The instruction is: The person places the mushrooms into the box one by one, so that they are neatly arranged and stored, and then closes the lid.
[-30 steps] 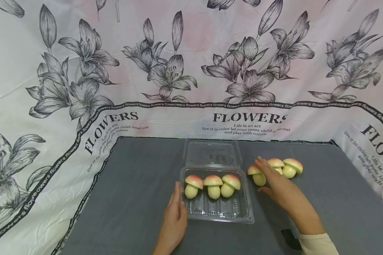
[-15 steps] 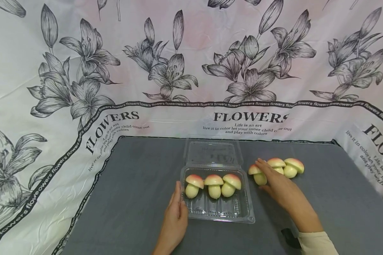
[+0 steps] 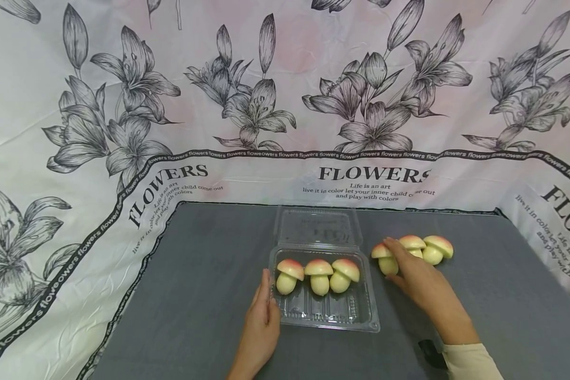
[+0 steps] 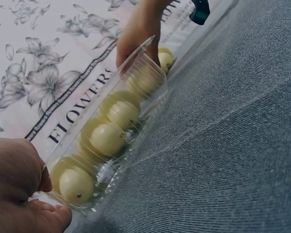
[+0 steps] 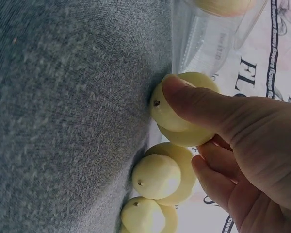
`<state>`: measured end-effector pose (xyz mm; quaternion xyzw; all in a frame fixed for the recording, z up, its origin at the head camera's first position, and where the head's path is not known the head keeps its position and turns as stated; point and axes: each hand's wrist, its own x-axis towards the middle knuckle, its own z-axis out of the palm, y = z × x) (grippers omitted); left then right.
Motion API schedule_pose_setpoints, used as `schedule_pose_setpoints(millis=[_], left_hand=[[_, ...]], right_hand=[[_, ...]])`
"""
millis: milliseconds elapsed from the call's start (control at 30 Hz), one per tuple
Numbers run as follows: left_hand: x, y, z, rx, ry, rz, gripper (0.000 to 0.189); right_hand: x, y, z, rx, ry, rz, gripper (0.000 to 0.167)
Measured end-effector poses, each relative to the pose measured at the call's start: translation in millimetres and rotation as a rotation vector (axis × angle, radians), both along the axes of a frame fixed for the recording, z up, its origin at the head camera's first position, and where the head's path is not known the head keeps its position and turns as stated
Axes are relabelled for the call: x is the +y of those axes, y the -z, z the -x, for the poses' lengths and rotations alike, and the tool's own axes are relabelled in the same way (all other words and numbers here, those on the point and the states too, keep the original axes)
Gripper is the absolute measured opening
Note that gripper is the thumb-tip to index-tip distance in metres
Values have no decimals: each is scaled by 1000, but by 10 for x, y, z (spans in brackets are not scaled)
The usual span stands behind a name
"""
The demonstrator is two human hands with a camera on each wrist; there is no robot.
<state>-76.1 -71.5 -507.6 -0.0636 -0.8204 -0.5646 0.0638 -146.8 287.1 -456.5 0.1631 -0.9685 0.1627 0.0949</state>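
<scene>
A clear plastic clamshell box [image 3: 323, 319] lies with its lid [image 3: 317, 227] folded back. Three toy mushrooms with reddish-yellow caps, one of them the middle mushroom [image 3: 319, 279], sit in a row inside it. My left hand [image 3: 258, 324] holds the box by its left edge; in the left wrist view thumb and fingertips meet the near corner. To the right of the box, my right hand [image 3: 420, 279] grips the nearest loose mushroom [image 5: 172, 114], thumb on its stem and other fingers behind the cap. Two more mushrooms [image 5: 156, 177] stand beside it, partly hidden by the hand in the head view.
The grey cloth-covered table [image 3: 199, 290] backs onto a white flower-printed curtain [image 3: 247, 179]. A small black object [image 3: 432, 353] is near the right wrist. The raised lid stands behind the box, close to the curtain.
The hands, box and mushrooms have hardly moved on the table; the right fingers have closed slightly around the nearest loose mushroom. The head view has shifted a little.
</scene>
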Motion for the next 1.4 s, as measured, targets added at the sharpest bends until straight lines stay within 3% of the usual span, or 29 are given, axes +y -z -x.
schedule_pose_setpoints(millis=[833, 1400], left_hand=[[1, -19, 4, 18, 12, -19, 69], [6, -24, 0, 6, -4, -11, 68]], right_hand=[[1, 13, 8, 7, 40, -19, 81], [-69, -137, -68, 150, 48, 22, 82]])
